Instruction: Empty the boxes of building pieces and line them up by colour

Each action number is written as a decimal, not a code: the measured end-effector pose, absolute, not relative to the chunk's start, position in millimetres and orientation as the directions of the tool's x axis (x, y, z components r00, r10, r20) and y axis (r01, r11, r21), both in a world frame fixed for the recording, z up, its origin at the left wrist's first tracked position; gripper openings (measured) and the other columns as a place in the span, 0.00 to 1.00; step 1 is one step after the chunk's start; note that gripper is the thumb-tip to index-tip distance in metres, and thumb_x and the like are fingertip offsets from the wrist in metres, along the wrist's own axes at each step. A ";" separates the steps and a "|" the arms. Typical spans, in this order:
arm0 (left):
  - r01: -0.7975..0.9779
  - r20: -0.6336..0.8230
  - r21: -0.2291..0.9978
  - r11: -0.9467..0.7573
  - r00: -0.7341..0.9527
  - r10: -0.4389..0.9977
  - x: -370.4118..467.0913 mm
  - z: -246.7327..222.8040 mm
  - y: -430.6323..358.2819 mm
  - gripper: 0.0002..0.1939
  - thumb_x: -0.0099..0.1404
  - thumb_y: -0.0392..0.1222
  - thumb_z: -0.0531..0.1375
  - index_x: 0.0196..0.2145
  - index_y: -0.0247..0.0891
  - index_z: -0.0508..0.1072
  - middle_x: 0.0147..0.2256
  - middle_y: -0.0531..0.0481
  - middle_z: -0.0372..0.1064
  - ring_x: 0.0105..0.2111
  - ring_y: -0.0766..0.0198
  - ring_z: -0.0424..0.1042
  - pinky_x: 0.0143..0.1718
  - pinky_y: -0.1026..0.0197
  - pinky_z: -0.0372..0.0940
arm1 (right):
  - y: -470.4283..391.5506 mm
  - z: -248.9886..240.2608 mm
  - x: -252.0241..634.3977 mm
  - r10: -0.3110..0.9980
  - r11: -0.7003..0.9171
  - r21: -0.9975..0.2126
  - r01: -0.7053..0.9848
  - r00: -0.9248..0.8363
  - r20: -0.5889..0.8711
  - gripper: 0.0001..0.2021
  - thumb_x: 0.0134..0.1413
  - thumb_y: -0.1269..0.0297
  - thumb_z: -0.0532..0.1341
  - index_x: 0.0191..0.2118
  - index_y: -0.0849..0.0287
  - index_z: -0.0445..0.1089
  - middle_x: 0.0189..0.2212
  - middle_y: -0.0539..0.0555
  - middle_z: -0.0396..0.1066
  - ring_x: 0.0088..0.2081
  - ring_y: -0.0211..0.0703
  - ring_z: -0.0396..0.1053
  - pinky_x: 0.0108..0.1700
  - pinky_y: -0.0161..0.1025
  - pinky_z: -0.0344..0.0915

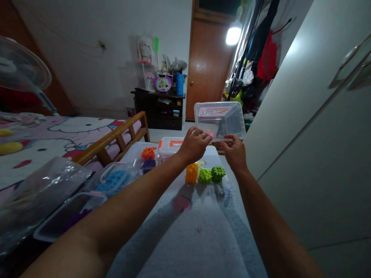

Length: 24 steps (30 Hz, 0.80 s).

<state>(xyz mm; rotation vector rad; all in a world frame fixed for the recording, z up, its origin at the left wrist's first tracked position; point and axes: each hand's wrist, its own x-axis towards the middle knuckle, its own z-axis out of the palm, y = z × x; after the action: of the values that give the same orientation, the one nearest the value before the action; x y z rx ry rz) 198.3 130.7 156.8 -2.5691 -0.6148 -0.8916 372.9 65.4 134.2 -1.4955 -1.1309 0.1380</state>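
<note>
while both hands are up beyond the far part of the cloth-covered counter [203,239], the clear box [234,119] is held tilted between them, raised past the built pieces. the left hand [194,146] has its fingers bent close over the near edge, beside a small pink patch whose nature i can't make out; the right hand [235,154] has its fingers narrowed in a pinch on that edge. whether the thin pale strip there is a rim or a separate lid, i can't tell.

as for how far along things look, three blocky clusters seem finished as shapes: the yellow-orange cluster [191,173], the lime cluster [205,175] and the dark green cluster [218,174], in a row on the cloth, outside any box. to the left, the blue pieces [116,179] are in one container and the purple pieces [77,219] in another, so part of the sorting appears done. the orange clasped box [171,146] sits beside the orange cluster [148,153]. judging by the loose row, putting away looks incomplete, though the full extent can't be seen.
</note>
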 end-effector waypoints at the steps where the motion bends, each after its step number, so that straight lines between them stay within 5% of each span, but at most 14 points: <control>1: 0.505 0.661 -0.192 -0.841 0.700 0.270 186.9 159.1 120.6 0.15 0.69 0.34 0.54 0.50 0.38 0.75 0.46 0.43 0.77 0.49 0.52 0.69 0.57 0.42 0.56 | 53.0 137.8 363.3 0.714 0.197 -0.828 0.525 0.501 0.488 0.16 0.49 0.59 0.63 0.44 0.59 0.69 0.32 0.55 0.79 0.33 0.48 0.77 0.40 0.45 0.73; 11: 0.519 0.744 -0.075 -0.852 0.597 0.298 32.2 147.6 -4.8 0.11 0.70 0.37 0.57 0.46 0.46 0.77 0.37 0.51 0.78 0.41 0.56 0.73 0.57 0.41 0.63 | -86.7 137.0 253.4 0.971 0.195 -0.917 0.348 0.061 0.230 0.23 0.57 0.64 0.62 0.58 0.51 0.65 0.45 0.56 0.79 0.45 0.46 0.77 0.52 0.50 0.72; 24: 0.580 0.759 0.067 -0.812 0.498 0.419 -38.2 50.9 -54.0 0.08 0.68 0.31 0.60 0.43 0.40 0.72 0.32 0.52 0.75 0.36 0.61 0.72 0.56 0.46 0.68 | -122.5 83.3 196.5 0.967 0.152 -0.858 0.492 -0.255 0.025 0.30 0.57 0.69 0.61 0.65 0.56 0.57 0.51 0.61 0.75 0.47 0.47 0.75 0.50 0.51 0.72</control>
<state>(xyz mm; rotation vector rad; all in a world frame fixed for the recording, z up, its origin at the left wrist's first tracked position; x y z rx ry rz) -38.2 -54.0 50.9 -2.5431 -0.8593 -1.2075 196.5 -122.5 83.3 -1.3900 -1.8307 1.0142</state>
